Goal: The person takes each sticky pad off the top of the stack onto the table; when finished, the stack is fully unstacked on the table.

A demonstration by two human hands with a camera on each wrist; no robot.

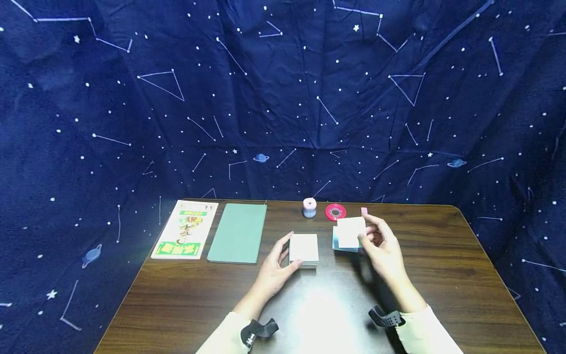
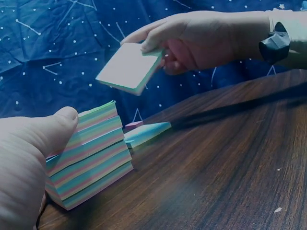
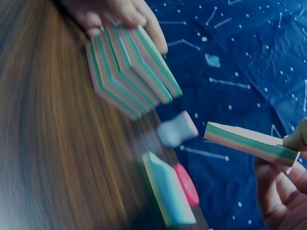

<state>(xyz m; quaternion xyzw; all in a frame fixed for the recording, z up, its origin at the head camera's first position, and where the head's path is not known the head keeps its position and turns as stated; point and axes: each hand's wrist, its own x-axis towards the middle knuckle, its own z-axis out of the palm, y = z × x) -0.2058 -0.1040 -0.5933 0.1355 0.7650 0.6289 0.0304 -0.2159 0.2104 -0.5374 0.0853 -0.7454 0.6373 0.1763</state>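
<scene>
A stack of square sticky note pads (image 1: 303,247), striped in several colours along its sides, stands on the table. My left hand (image 1: 274,273) grips this stack, the thumb at its near side and the fingers along its left. In my right hand (image 1: 385,248) a single sticky note pad (image 3: 244,141) is pinched between thumb and fingers, raised above the table with its pale face up. Below it lies a blue-topped sticky note pad (image 2: 146,135), partly covered by the held pad in the head view.
Behind the pads are a pale spool (image 1: 309,208), a red ring-shaped roll (image 1: 335,212) and a small pink block (image 1: 364,211). To the left lie a green notebook (image 1: 238,233) and an illustrated booklet (image 1: 185,229). A dark starry cloth (image 1: 283,98) hangs behind the table.
</scene>
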